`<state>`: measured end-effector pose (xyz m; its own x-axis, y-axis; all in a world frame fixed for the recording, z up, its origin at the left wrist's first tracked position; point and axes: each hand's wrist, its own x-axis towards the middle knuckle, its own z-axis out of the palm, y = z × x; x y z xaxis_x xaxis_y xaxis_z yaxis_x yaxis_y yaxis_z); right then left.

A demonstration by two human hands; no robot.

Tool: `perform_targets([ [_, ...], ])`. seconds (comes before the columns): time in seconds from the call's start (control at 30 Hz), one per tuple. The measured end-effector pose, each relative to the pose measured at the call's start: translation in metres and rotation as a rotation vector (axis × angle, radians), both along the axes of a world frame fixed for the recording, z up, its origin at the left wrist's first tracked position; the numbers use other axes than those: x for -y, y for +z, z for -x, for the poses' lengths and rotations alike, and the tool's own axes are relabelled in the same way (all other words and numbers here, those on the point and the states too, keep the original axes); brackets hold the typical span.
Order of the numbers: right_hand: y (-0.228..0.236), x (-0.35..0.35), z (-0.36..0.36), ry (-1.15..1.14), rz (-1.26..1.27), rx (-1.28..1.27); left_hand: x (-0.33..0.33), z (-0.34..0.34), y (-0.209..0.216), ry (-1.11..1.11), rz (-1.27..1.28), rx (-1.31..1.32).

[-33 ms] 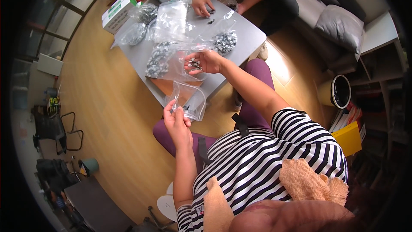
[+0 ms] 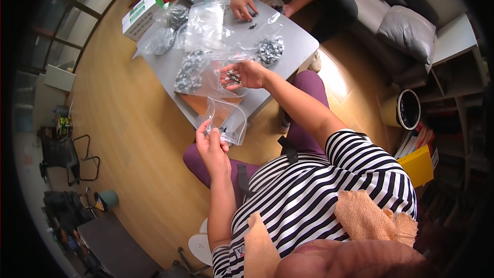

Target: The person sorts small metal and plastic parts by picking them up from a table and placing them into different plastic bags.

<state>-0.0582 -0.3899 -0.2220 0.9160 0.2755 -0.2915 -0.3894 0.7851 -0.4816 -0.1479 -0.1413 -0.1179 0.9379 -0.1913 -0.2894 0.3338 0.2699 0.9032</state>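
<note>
Pouch (image 2: 227, 113) of clear, limp plastic, with a few dark bits (image 2: 224, 131) showing near its lower end, sits pinched in the left hand (image 2: 211, 146) by the near edge of the table (image 2: 302, 46). The right hand (image 2: 245, 74), palm up and loosely cupped, carries small black-and-white pieces (image 2: 233, 79). Farther in, a lumpy left bag (image 2: 188, 74) and a rounder right bag (image 2: 270, 51) hold similar pieces behind see-through film; smooth grey tabletop runs from the right bag to a rounded corner.

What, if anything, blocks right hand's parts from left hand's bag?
Nothing visible blocks the small parts in the right hand from the clear bag in the left hand; a larger bag seems to lie below.
</note>
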Motion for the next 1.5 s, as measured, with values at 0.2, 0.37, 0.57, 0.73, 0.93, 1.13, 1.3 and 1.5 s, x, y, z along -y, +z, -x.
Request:
perform_targets([
  [0.2,-0.018,0.008,-0.003,-0.094,0.182,0.045,0.006,-0.003,0.002,-0.028,0.017,-0.007],
  [0.37,-0.050,-0.014,-0.015,-0.328,2.118,0.233,0.006,0.000,0.002,-0.023,-0.013,0.002],
  [0.57,-0.065,-0.017,-0.026,-0.419,2.055,0.297,0.003,-0.002,-0.001,-0.028,-0.018,0.016],
  [0.73,0.006,-0.007,0.020,-0.136,1.474,0.223,-0.002,-0.006,-0.003,-0.025,-0.005,0.035],
  [0.93,0.105,-0.022,0.058,0.243,0.724,0.136,0.007,-0.007,-0.005,-0.052,-0.013,0.031],
  [1.13,0.086,-0.102,0.058,0.299,1.750,0.802,0.003,-0.005,-0.001,-0.038,-0.029,0.094],
  [1.3,0.109,-0.071,0.043,0.051,1.141,0.256,-0.011,-0.005,0.001,0.068,-0.005,0.048],
  [1.5,-0.048,-0.020,-0.026,-0.259,2.285,0.414,-0.006,-0.008,0.006,0.035,0.000,0.035],
])
